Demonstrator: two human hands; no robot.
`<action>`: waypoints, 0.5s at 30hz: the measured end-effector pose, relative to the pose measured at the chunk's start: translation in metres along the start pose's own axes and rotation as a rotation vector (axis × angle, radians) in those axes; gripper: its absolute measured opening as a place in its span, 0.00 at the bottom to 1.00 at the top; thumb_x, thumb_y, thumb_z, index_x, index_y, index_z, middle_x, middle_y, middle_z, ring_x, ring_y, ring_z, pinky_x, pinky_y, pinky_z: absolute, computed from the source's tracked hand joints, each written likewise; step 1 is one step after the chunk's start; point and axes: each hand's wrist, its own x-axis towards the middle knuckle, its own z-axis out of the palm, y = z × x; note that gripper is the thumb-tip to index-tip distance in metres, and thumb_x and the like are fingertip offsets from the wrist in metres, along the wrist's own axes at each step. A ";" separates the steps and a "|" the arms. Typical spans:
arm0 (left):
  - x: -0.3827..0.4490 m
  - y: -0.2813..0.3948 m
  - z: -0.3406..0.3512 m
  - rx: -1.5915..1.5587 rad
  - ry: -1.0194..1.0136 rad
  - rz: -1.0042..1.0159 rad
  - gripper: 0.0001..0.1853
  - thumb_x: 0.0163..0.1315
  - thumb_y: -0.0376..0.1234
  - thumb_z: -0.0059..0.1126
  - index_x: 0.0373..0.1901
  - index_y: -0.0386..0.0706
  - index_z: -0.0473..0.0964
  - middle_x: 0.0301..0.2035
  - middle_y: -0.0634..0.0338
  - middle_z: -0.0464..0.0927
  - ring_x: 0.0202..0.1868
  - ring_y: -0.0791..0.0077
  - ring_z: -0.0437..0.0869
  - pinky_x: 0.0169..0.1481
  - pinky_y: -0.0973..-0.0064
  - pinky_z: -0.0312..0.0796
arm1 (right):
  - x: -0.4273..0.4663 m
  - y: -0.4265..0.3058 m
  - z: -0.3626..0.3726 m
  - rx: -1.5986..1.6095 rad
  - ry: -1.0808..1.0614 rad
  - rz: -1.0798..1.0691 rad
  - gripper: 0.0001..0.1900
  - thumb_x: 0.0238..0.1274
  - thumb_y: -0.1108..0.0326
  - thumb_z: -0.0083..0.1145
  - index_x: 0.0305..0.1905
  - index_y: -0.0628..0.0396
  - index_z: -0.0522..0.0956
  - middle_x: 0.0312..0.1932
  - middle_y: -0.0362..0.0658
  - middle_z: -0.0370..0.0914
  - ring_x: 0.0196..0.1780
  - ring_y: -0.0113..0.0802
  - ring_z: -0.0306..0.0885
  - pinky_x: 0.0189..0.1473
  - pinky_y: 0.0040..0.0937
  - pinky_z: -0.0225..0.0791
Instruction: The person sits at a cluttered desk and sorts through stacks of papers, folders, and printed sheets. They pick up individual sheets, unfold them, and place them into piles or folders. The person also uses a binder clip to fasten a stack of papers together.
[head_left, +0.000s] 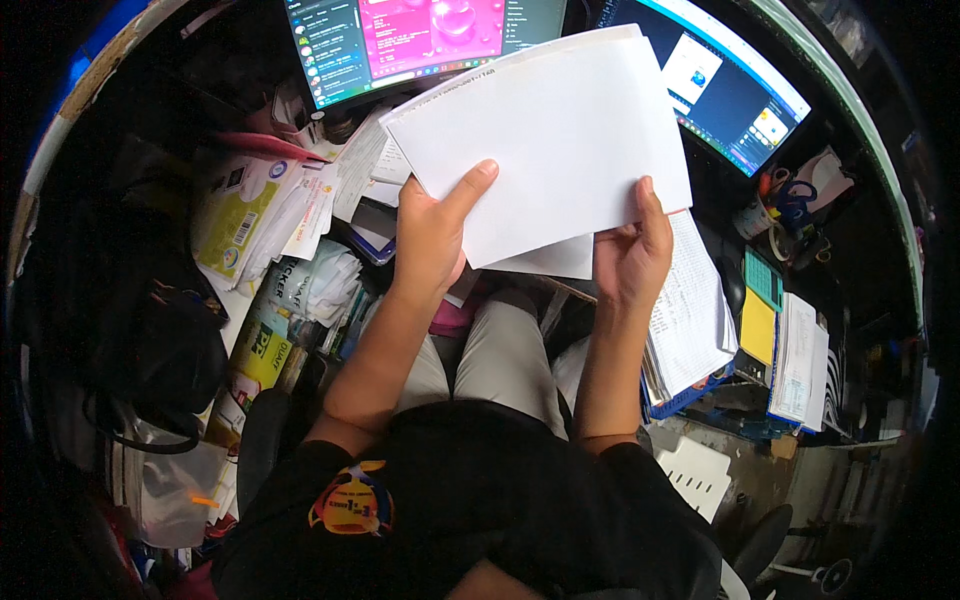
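Both hands hold up a stack of white paper sheets, tilted in front of two lit screens. My left hand grips the stack's lower left corner, thumb on top and fingers hidden underneath. At the lower right edge my right hand pinches it, thumb on the upper face. The top sheet looks blank except for a line of small writing along its far edge. Another white sheet shows below the stack, between the hands; whether it belongs to the stack I cannot tell.
Behind the paper stand a left monitor and a right monitor. Piled papers and envelopes lie at left near a black bag. At right are written sheets, a green calculator and a cup holding scissors.
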 end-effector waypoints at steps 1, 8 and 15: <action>-0.001 0.000 0.001 -0.016 0.002 -0.016 0.20 0.56 0.24 0.60 0.51 0.31 0.69 0.45 0.55 0.75 0.46 0.74 0.77 0.52 0.76 0.69 | -0.002 0.002 0.004 -0.006 0.011 0.001 0.15 0.64 0.65 0.53 0.48 0.66 0.71 0.43 0.48 0.76 0.48 0.30 0.76 0.53 0.30 0.68; -0.010 -0.003 0.007 -0.043 0.027 0.007 0.20 0.56 0.24 0.60 0.50 0.32 0.69 0.44 0.56 0.75 0.46 0.74 0.77 0.52 0.77 0.69 | -0.009 0.017 0.022 -0.085 0.042 -0.082 0.23 0.65 0.66 0.52 0.58 0.69 0.61 0.55 0.53 0.68 0.58 0.37 0.68 0.62 0.36 0.60; -0.019 0.005 0.012 -0.029 -0.006 0.052 0.17 0.59 0.29 0.60 0.48 0.33 0.72 0.42 0.58 0.77 0.43 0.78 0.76 0.51 0.79 0.68 | -0.013 0.014 0.017 0.148 -0.060 -0.086 0.23 0.66 0.69 0.47 0.61 0.67 0.58 0.57 0.53 0.67 0.61 0.40 0.65 0.65 0.43 0.57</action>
